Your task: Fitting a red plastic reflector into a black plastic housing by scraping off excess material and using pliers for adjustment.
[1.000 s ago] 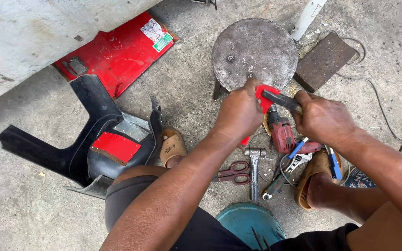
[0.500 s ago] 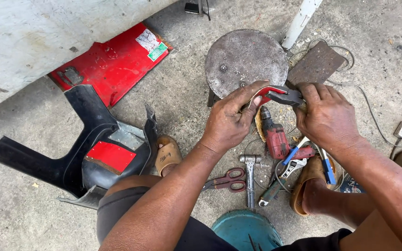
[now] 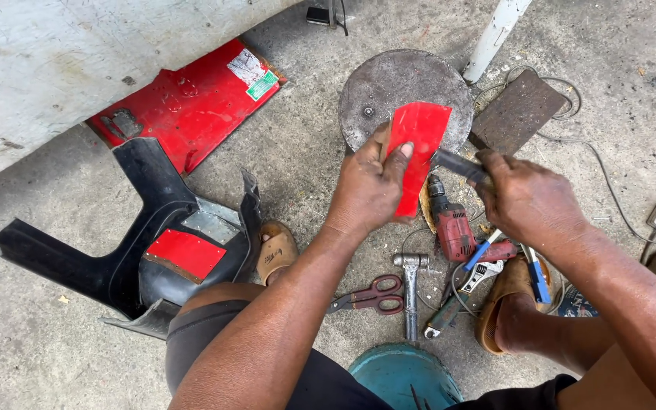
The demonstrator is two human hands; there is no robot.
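Worked low over bare grey concrete, dusty and strewn with tools. Pinched flat between left thumb (image 3: 402, 154) on the near face and the other fingers behind: a red piece (image 3: 421, 129), held upright just in front of the disc (image 3: 389, 80) and partly covering it. Left hand (image 3: 366, 193) closed firmly on its lower left edge. Right hand (image 3: 529, 201), wrapped tight round a dark tool (image 3: 457, 163), stood to the right of the disc, with the tool's tip meeting the piece's right edge; could not tell the tool's kind.

Judged best done with the pinch close to where the tool bit, thumb clear of the tool's path, the piece steady and square to the tool, short controlled strokes rather than force, since a thin sheet would likely flex or twist.

Looked thin, stiff, glossy red, four-sided with a slanted top and tapering downward, edges fairly straight.

Further out: drill (image 3: 453, 224), hammer (image 3: 410, 292) and scissors (image 3: 370, 294) below the disc; rusty plate (image 3: 518, 110) to its right; red panel (image 3: 184, 106) and black fairing (image 3: 138, 228) to its left.
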